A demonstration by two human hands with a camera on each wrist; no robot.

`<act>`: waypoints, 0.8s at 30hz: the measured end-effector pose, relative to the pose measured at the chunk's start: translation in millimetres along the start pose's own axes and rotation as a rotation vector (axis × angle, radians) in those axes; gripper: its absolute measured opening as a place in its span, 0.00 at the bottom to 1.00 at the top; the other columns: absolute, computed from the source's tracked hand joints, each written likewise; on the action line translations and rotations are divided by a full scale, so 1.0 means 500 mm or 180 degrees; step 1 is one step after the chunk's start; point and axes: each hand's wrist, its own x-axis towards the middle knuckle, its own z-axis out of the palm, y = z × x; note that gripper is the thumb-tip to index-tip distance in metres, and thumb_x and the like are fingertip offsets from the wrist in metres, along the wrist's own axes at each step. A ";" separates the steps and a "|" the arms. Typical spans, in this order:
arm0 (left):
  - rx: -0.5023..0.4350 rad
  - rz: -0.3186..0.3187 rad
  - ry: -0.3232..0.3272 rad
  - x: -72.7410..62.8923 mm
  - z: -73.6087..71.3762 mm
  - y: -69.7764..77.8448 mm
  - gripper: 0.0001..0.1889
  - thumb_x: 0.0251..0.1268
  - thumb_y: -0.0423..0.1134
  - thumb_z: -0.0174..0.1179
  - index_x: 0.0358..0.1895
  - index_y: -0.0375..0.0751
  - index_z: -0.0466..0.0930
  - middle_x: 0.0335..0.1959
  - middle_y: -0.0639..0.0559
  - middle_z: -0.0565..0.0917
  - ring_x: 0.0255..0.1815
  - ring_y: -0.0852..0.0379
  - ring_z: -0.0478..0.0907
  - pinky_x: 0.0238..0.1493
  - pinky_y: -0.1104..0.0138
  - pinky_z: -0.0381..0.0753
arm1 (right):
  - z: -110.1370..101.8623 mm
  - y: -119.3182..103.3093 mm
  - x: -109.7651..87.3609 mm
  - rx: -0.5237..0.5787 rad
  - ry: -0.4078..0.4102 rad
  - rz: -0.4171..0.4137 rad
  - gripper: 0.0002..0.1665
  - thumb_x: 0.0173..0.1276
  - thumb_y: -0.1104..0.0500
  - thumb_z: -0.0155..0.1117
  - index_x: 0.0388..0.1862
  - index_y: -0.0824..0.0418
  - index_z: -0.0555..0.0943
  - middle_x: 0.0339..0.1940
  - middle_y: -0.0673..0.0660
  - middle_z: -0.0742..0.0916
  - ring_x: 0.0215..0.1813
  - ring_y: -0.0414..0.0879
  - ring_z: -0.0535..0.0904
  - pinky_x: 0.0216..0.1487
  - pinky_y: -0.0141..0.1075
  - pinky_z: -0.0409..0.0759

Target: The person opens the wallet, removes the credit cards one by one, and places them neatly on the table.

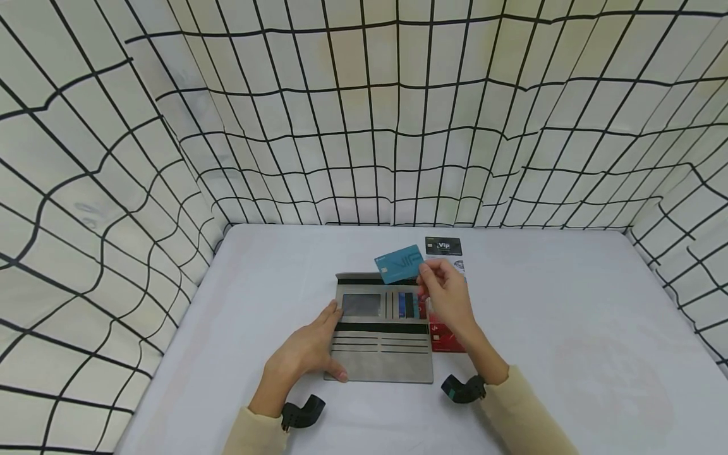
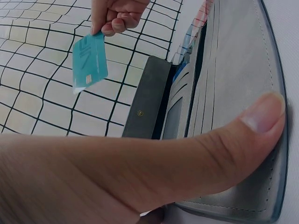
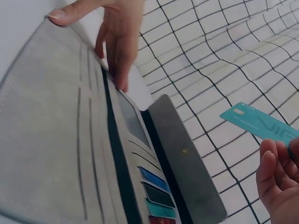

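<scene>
A grey wallet (image 1: 382,366) lies unfolded on the white table, its card slots and clear window facing up. My left hand (image 1: 307,346) rests along its left edge, thumb on the lower corner and fingers straight beside the upper panel. Above the wallet's top right, my right hand (image 1: 449,296) pinches a teal VIP card (image 1: 399,263) by its right end, the chip toward the left. Several cards (image 3: 156,179), blue, dark, teal and red, stick out of the slots in the right wrist view. The wallet's flap (image 3: 184,154) with a snap stands open.
Right of the wallet lies a column of cards: a black VIP card (image 1: 443,246) at the top and a red card (image 1: 446,338) at the bottom, partly hidden by my right hand. White walls with a black grid (image 1: 364,126) rise behind the table (image 1: 569,303).
</scene>
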 end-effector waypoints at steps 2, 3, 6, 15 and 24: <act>0.0010 0.0002 0.0008 0.000 -0.001 0.000 0.67 0.27 0.50 0.87 0.76 0.31 0.58 0.82 0.39 0.54 0.76 0.38 0.66 0.68 0.47 0.74 | -0.012 0.000 0.005 0.0073 0.0123 -0.0025 0.14 0.79 0.55 0.55 0.50 0.66 0.78 0.35 0.66 0.84 0.28 0.40 0.81 0.34 0.30 0.84; 0.0010 0.0002 0.0007 0.000 -0.001 0.000 0.67 0.27 0.50 0.87 0.76 0.31 0.58 0.82 0.39 0.54 0.75 0.38 0.66 0.68 0.47 0.74 | -0.018 0.001 0.007 0.0099 0.0180 -0.0039 0.15 0.79 0.55 0.55 0.50 0.67 0.78 0.35 0.66 0.84 0.28 0.39 0.81 0.34 0.28 0.84; -0.0005 -0.0004 0.0001 0.000 -0.001 -0.001 0.67 0.27 0.50 0.87 0.77 0.32 0.57 0.82 0.40 0.53 0.75 0.38 0.66 0.68 0.47 0.74 | -0.037 0.004 0.015 0.0162 0.0343 -0.0066 0.16 0.77 0.55 0.58 0.51 0.67 0.79 0.36 0.67 0.85 0.27 0.38 0.81 0.33 0.26 0.83; -0.0047 -0.0016 0.0005 0.001 0.000 -0.001 0.66 0.29 0.49 0.86 0.77 0.33 0.57 0.82 0.41 0.52 0.76 0.38 0.66 0.67 0.47 0.74 | -0.087 0.015 0.036 0.0135 0.0775 -0.0054 0.17 0.74 0.54 0.62 0.50 0.68 0.80 0.33 0.62 0.88 0.25 0.38 0.82 0.32 0.24 0.82; -0.0058 -0.0015 0.0005 0.001 0.001 0.000 0.67 0.28 0.49 0.87 0.77 0.33 0.57 0.82 0.40 0.52 0.76 0.38 0.65 0.68 0.47 0.74 | -0.134 0.039 0.059 0.0218 0.1101 0.0069 0.17 0.73 0.56 0.63 0.50 0.70 0.77 0.26 0.44 0.87 0.23 0.35 0.81 0.30 0.24 0.82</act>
